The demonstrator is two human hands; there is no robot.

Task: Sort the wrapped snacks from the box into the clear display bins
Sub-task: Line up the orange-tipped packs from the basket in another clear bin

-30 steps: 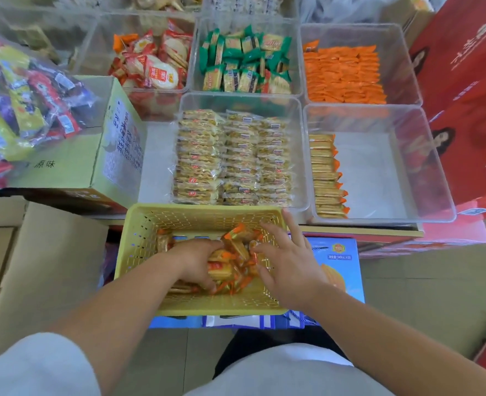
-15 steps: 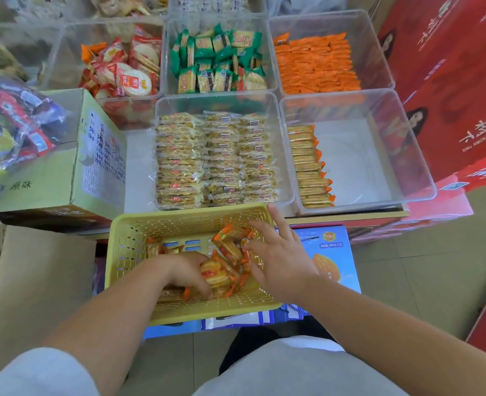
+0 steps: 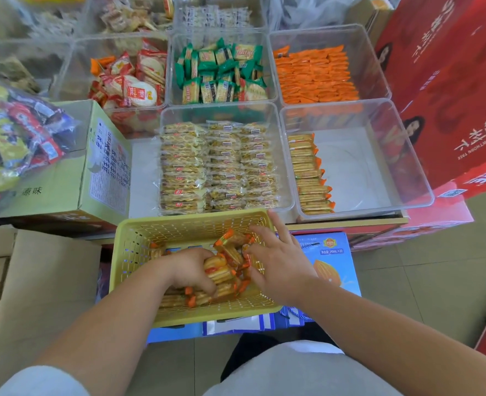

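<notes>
The fingertips of my left grip (image 3: 191, 270) are buried among the wrapped snacks (image 3: 230, 252) in the yellow basket (image 3: 178, 224). The farthest bins (image 3: 175, 12) are blurred and cut off by the top edge; the sweets bag (image 3: 13, 132) runs past the left edge.

Setting: retail snack shop, probably its sales floor rather than a stockroom. Evidence: clear display bins (image 3: 356, 172) set in rows, each holding one sort of wrapped snacks (image 3: 219, 164); red gift cartons (image 3: 450, 95) stacked at right; green printed carton (image 3: 104, 167) at left; blue drink case (image 3: 333, 252) beneath a yellow plastic basket (image 3: 150, 235) of loose packets; tiled floor (image 3: 407, 275).
</notes>
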